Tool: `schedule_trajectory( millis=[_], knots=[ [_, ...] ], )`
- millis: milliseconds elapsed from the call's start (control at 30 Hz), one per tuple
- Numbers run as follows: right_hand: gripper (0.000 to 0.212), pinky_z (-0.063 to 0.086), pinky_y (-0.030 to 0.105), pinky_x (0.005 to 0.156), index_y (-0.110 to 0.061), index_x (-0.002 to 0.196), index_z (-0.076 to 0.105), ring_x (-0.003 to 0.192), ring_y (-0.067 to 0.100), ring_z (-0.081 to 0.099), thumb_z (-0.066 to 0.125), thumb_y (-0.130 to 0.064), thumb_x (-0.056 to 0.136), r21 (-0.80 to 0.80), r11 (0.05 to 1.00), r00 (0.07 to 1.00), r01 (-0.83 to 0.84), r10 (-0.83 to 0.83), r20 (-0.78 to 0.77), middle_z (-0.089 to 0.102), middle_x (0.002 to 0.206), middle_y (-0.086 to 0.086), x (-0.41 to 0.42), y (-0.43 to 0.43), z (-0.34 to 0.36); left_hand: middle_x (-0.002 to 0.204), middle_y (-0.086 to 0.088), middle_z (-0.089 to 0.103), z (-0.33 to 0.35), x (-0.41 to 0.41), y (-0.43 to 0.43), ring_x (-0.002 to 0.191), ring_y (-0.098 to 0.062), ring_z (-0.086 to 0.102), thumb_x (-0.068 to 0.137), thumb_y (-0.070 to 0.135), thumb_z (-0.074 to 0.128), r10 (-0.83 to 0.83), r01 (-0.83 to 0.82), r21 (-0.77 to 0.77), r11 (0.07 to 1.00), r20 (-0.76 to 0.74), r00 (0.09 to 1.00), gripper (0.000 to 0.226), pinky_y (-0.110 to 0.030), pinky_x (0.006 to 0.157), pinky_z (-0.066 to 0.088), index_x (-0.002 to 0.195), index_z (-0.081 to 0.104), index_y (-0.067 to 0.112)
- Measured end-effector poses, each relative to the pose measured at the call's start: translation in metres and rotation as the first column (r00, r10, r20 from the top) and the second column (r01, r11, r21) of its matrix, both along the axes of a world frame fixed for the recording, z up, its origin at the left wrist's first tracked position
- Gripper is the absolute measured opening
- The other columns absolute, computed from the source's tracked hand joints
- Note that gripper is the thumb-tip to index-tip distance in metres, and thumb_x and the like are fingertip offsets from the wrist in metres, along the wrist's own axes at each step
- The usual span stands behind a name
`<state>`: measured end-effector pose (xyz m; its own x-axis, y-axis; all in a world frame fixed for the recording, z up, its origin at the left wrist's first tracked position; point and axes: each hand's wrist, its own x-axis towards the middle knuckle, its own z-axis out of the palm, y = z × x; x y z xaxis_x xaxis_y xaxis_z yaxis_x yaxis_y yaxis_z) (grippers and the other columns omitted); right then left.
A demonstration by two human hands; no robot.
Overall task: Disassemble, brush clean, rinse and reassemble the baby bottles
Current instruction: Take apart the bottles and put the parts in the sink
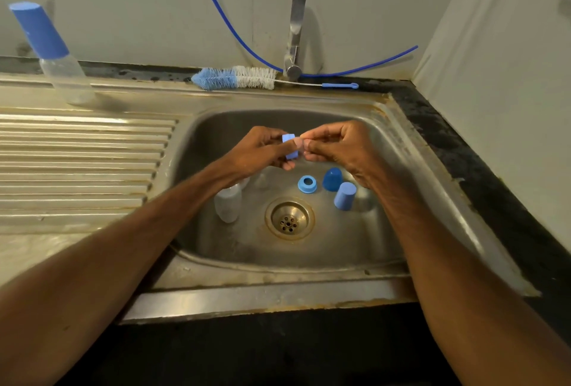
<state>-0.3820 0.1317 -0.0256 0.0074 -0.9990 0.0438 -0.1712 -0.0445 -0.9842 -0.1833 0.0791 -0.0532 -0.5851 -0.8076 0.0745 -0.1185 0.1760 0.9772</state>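
Evidently disassembling: gripping ring (pixel 291 147) with left hand (pixel 262 148), pinching what looks like the teat (pixel 300 142) with right hand (pixel 337 144); next probably needing a steady pull apart.

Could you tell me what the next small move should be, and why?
Probably draw the right hand away from the light blue plastic screw ring gripped by the left hand, freeing the small pale piece it pinches. Another blue ring, a dark blue cap and a pale blue cap sit loose in the steel sink basin, suggesting disassembly.
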Motion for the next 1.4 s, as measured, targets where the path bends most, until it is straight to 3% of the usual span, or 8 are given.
schedule_trajectory(
  millis=[200, 300, 567, 733, 933, 1000, 1133, 1400],
  knots=[
    [0.015, 0.062, 0.025, 0.069, 0.006, 0.102, 0.074, 0.072, 0.022, 0.076, 0.074, 0.002, 0.088, -0.197, 0.978, 0.983, 0.065, -0.097, -0.158, 0.076, 0.085, 0.018, 0.016, -0.003, -0.004, 0.105, -0.037, 0.066, -0.002, 0.000, 0.001, 0.083, -0.029, 0.062, 0.102, 0.028, 0.061, 0.057, -0.048, 0.096, 0.994, -0.090, 0.994, 0.040, -0.032, 0.078, 0.058, 0.112, 0.070, -0.010],
    [0.015, 0.062, 0.025, 0.070, 0.005, 0.103, 0.073, 0.074, 0.021, 0.076, 0.073, 0.003, 0.088, -0.085, 0.982, 0.985, 0.170, -0.171, 0.000, 0.076, 0.087, 0.019, 0.019, -0.004, -0.009, 0.096, -0.031, 0.070, -0.006, -0.004, 0.003, 0.077, -0.027, 0.065, 0.100, 0.030, 0.065, 0.136, -0.131, 0.076, 0.989, -0.071, 0.988, 0.036, -0.034, 0.076, 0.059, 0.109, 0.072, -0.005],
    [0.018, 0.062, 0.028, 0.082, 0.001, 0.108, 0.073, 0.097, 0.026, 0.075, 0.067, 0.003, 0.091, 0.186, 0.976, 0.924, 0.116, -0.175, 0.341, 0.077, 0.103, 0.017, 0.022, -0.001, -0.009, 0.084, -0.005, 0.071, -0.008, -0.016, 0.007, 0.062, -0.018, 0.067, 0.101, 0.039, 0.062, 0.397, -0.303, -0.425, 0.853, 0.153, 0.905, 0.029, -0.033, 0.062, 0.058, 0.108, 0.066, 0.011],
    [0.021, 0.061, 0.031, 0.085, 0.001, 0.114, 0.071, 0.097, 0.025, 0.075, 0.063, 0.001, 0.095, 0.171, 0.979, 0.936, 0.107, -0.157, 0.315, 0.077, 0.104, 0.016, 0.026, 0.000, -0.010, 0.076, 0.007, 0.055, -0.010, -0.018, 0.007, 0.062, -0.007, 0.051, 0.105, 0.034, 0.055, 0.473, -0.303, -0.553, 0.776, 0.193, 0.859, 0.025, -0.008, 0.059, 0.039, 0.100, 0.056, 0.009],
    [0.020, 0.060, 0.026, 0.083, 0.000, 0.114, 0.071, 0.096, 0.022, 0.076, 0.063, -0.003, 0.096, 0.137, 0.984, 0.943, 0.115, -0.151, 0.297, 0.077, 0.103, 0.014, 0.028, 0.004, -0.007, 0.084, 0.001, 0.055, -0.012, -0.017, 0.005, 0.066, -0.011, 0.047, 0.108, 0.029, 0.047, 0.443, -0.226, -0.652, 0.724, 0.188, 0.877, 0.025, -0.018, 0.065, 0.030, 0.101, 0.055, 0.006],
    [0.019, 0.060, 0.026, 0.082, 0.000, 0.110, 0.072, 0.092, 0.021, 0.075, 0.068, -0.004, 0.092, 0.144, 0.983, 0.930, 0.109, -0.153, 0.335, 0.077, 0.101, 0.014, 0.028, 0.005, -0.007, 0.078, 0.002, 0.057, -0.010, -0.017, 0.008, 0.061, -0.010, 0.053, 0.109, 0.029, 0.045, 0.399, -0.222, -0.595, 0.772, 0.182, 0.899, 0.025, -0.020, 0.062, 0.035, 0.095, 0.054, 0.011],
    [0.015, 0.060, 0.025, 0.076, -0.004, 0.105, 0.074, 0.081, 0.017, 0.073, 0.072, -0.007, 0.090, 0.140, 0.983, 0.927, 0.119, -0.161, 0.339, 0.077, 0.091, 0.012, 0.022, 0.005, -0.003, 0.077, -0.008, 0.066, -0.011, -0.017, 0.007, 0.066, -0.019, 0.065, 0.110, 0.031, 0.043, 0.193, -0.196, -0.052, 0.979, -0.050, 0.980, 0.039, -0.033, 0.062, 0.054, 0.096, 0.063, 0.000],
    [0.024, 0.062, 0.028, 0.075, 0.000, 0.115, 0.069, 0.094, 0.028, 0.076, 0.070, -0.008, 0.093, 0.110, 0.989, 0.960, 0.096, -0.121, 0.251, 0.077, 0.098, 0.018, 0.017, 0.000, 0.001, 0.100, -0.018, 0.068, -0.003, -0.012, 0.003, 0.086, -0.020, 0.066, 0.108, 0.027, 0.049, 0.281, -0.251, 0.176, 0.952, -0.173, 0.944, 0.037, -0.025, 0.077, 0.059, 0.119, 0.068, -0.002]
  ],
)
